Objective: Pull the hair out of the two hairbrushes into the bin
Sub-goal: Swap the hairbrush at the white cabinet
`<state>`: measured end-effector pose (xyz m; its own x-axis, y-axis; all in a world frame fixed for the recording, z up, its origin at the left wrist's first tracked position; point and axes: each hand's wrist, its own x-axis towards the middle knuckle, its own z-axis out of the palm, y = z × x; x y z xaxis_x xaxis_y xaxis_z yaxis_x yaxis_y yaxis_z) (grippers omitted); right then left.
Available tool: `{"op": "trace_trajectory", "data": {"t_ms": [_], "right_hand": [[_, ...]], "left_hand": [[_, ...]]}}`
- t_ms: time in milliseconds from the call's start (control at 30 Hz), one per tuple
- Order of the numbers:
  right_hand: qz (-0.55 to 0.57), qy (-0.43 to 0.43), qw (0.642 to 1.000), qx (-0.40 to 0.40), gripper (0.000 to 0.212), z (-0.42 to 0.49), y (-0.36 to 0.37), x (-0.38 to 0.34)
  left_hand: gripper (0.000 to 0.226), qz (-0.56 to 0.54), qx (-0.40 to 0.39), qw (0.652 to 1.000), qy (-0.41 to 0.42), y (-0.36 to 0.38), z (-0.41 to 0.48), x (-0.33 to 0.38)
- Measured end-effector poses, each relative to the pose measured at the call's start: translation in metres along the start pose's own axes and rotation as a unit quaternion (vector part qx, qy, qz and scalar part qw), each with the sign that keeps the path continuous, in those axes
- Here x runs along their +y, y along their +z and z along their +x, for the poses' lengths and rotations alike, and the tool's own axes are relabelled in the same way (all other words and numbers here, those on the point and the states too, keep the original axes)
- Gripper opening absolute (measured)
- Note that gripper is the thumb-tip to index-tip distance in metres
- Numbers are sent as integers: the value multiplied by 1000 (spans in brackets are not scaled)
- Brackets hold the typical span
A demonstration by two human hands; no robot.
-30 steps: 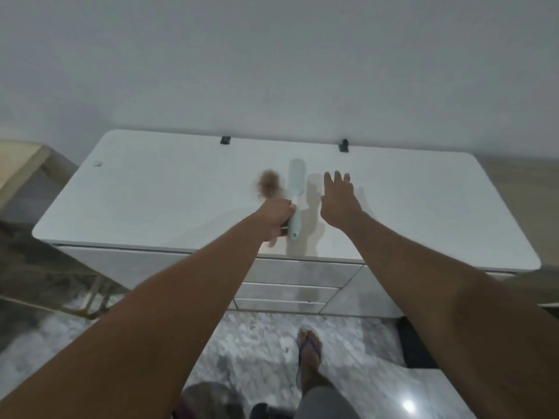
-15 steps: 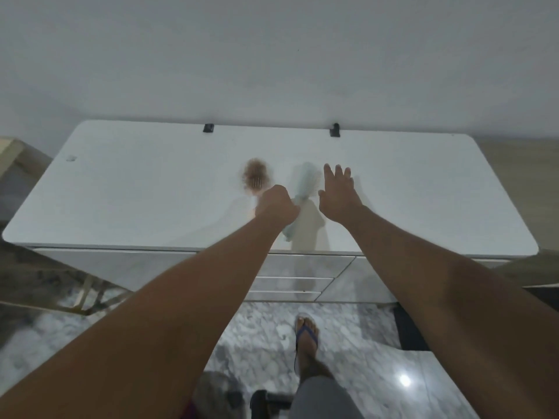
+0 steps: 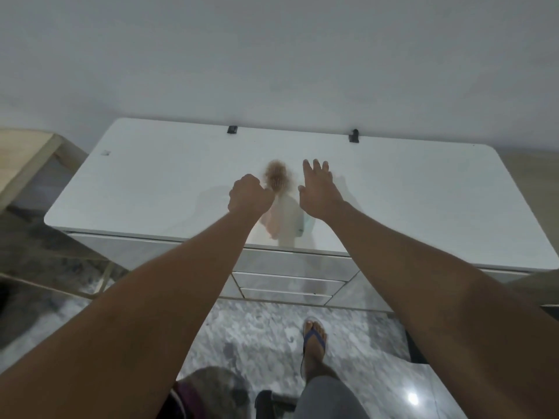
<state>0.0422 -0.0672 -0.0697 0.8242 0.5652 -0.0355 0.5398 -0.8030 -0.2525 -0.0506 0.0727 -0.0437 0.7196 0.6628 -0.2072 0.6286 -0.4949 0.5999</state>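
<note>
Shifting hair-clogged hairbrush (image 3: 277, 177) rightward over bench (image 3: 151, 182) since a moment ago, left hand (image 3: 248, 193) grip curled round handle, right hand (image 3: 317, 189) grip wide, empty beside it; pulling probably next.

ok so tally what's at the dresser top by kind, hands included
brushes: 2, hairy brush in left hand, blue brush partly hidden by right hand
hands: 2
clips: 2
total: 6
</note>
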Motion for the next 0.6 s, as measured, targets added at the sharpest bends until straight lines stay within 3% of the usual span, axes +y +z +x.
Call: {"op": "trace_trajectory", "data": {"t_ms": [167, 367, 500, 600], "right_hand": [[1, -23, 999, -27, 68, 1, 12, -12], [0, -24, 999, -29, 70, 7, 15, -12], [-6, -23, 999, -29, 68, 10, 11, -11], [-17, -39, 999, -24, 65, 14, 8, -25]], "left_hand": [[26, 38, -97, 995, 2, 14, -4, -11], [16, 70, -104, 992, 3, 23, -6, 0], [9, -42, -136, 989, -40, 16, -1, 7], [8, -207, -142, 957, -144, 0, 7, -7]]}}
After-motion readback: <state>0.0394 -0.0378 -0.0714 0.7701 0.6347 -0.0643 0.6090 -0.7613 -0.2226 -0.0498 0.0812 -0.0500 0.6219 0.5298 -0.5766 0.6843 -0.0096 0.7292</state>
